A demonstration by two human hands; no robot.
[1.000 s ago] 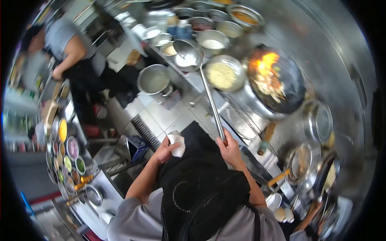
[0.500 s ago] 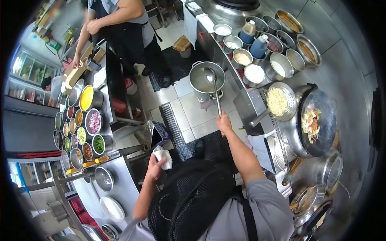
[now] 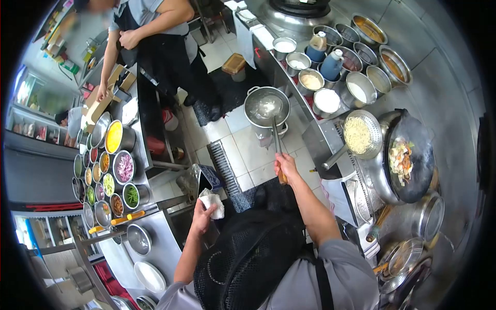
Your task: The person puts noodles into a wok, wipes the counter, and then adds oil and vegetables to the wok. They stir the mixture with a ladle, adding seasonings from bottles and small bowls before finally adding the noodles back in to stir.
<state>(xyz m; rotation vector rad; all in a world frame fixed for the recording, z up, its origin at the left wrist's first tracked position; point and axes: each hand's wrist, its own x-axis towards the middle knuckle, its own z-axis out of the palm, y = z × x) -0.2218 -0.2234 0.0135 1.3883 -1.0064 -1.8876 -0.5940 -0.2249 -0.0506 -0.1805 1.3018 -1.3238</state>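
My right hand [image 3: 287, 168] is wrapped round the wooden grip of a long metal ladle [image 3: 277, 137]. The ladle's bowl dips into a steel pot [image 3: 249, 112] of clear liquid, whose surface is disturbed and hides it. My left hand [image 3: 201, 217], held low near the counter at left, clutches a crumpled white cloth [image 3: 213, 203]. To the right, a dark wok [image 3: 421, 173] contains stir-fried pieces [image 3: 401, 160] and gives off some steam. Pale noodles [image 3: 356, 135] lie in a perforated strainer [image 3: 375, 139] beside the wok.
Tins of chopped ingredients [image 3: 124, 166] crowd the left counter, near white dishes [image 3: 150, 276]. Seasoning bowls [image 3: 326, 100] and sauce bottles [image 3: 331, 63] line the right counter. A co-worker [image 3: 165, 57] stands at upper left, one hand at a cardboard box [image 3: 93, 109]. A floor grate [image 3: 225, 165] runs between.
The ladle's bowl has gone down into the pot's liquid, which now ripples. My right hand has shifted slightly downward in view. My left hand still grips the cloth.
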